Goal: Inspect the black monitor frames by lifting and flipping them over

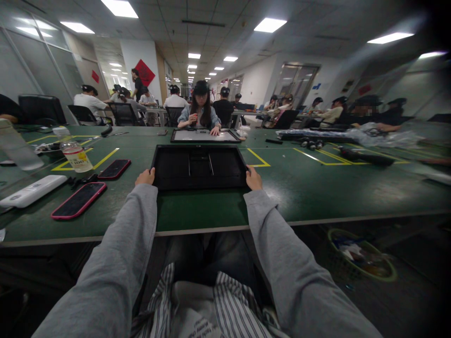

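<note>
A wide black rectangular shell, like the back cover of a monitor (172,169), lies at or just above the green table in front of me, its hollow inside facing me. Thin upright ribs frame a recess at its middle. My left hand (145,177) is closed on its left edge. At the opposite edge, my right hand (254,178) grips the right side. Both thumbs show on top, while the other fingers are mostly hidden. Just beyond it, a flat panel with a dark frame (183,135) rests before a person opposite, whose hand touches it.
Left of me are two phones with red edges (79,201) (114,169), a white oblong device (33,191) and a drink bottle (78,157). Plastic-wrapped parts (317,134) and a dark tool (366,156) lie right. A basket (362,272) stands below the green table (317,192).
</note>
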The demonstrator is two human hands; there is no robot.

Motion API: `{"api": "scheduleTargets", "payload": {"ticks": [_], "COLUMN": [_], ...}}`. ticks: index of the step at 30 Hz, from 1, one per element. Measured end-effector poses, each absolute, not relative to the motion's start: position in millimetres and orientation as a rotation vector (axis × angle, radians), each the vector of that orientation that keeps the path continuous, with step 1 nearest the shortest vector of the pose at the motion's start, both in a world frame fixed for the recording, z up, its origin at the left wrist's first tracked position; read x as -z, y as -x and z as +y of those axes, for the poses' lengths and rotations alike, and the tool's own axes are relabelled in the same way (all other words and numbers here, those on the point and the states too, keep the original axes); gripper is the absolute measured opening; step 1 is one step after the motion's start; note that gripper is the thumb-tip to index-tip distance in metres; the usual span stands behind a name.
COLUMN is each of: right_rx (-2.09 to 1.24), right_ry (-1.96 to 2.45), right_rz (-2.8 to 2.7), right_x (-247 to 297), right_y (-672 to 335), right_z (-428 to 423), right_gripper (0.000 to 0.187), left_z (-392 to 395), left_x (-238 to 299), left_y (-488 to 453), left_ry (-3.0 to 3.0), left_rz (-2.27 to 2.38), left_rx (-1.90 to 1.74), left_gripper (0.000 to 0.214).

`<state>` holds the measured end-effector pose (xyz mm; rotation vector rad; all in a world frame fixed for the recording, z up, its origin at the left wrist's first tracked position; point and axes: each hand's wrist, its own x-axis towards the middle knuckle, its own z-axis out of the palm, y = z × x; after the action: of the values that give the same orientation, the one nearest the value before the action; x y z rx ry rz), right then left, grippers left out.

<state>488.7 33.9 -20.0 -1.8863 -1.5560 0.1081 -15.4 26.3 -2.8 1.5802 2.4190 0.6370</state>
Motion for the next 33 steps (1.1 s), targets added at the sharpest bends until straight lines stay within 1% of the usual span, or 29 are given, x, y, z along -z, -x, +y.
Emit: {"api": "scheduleTargets", "payload": {"ticks": [8, 23, 26, 29, 33], "right_rx": [-0.101, -0.071, -0.018, 0.098, 0.227], "right_ry": [1.869, 1.822, 1.827, 1.873, 1.856], "right_rz": [-1.553, -1.566, -1.568, -1.440, -1.195], "right_x": [23, 22, 21, 18, 12], "right_y": [-490, -491, -488, -485, -481], "right_z": [37, 35, 34, 32, 31], "right_gripper": [0.051, 0.052, 0.050, 0.045, 0.041], "left_z": [26, 29, 29, 27, 25], "left_x": [3, 5, 6, 4, -3], "left_y": [15, 17, 18, 8, -42], "left_ry": [-1.569, -1.595, -1.567, -1.508, -1.412], "left_rz": [2.407, 2.404, 2.376, 2.348, 2.338], "left_rx": [-0.647, -0.670, -0.723, -0.759, -0.803], "left_gripper": [0.065, 0.061, 0.061, 0.060, 0.059]}}
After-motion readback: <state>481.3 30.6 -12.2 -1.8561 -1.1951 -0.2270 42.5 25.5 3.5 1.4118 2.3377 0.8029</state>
